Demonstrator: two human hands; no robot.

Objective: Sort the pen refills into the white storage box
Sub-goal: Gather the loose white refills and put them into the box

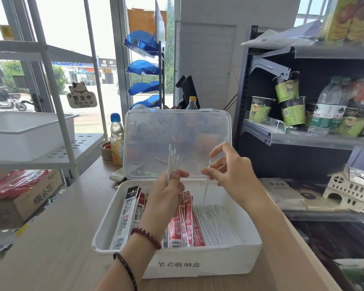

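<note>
While the head view looks down on the middle of the frame, the left hand [166,192] grips a bundle [172,162] of thin white refills. Its fingers curl round their lower halves, so only the capped upper ends show, upright in front of the lid [151,131]. How many it holds is hard to count.

Right of centre, the right hand [229,171] pinches one refill [206,185] near its top between thumb and forefinger, the other fingers spread. That refill hangs almost upright, its lower end inside the box [229,261]. The end is pale and blurred against the loose refills [216,223] below it, so I cannot tell whether it touches them.

At lower centre the box sits on the table [61,238], with a label on its front wall and the clear lid standing open at its back edge. Loose refills lie side by side in its right part, red packets [185,225] in the middle, and a grey packet [126,215] leans at the left. The left wrist hides part of the packets. Shapes behind the lid are only dim smears. At right, a shelf [303,139] is cut off by the frame edge.
</note>
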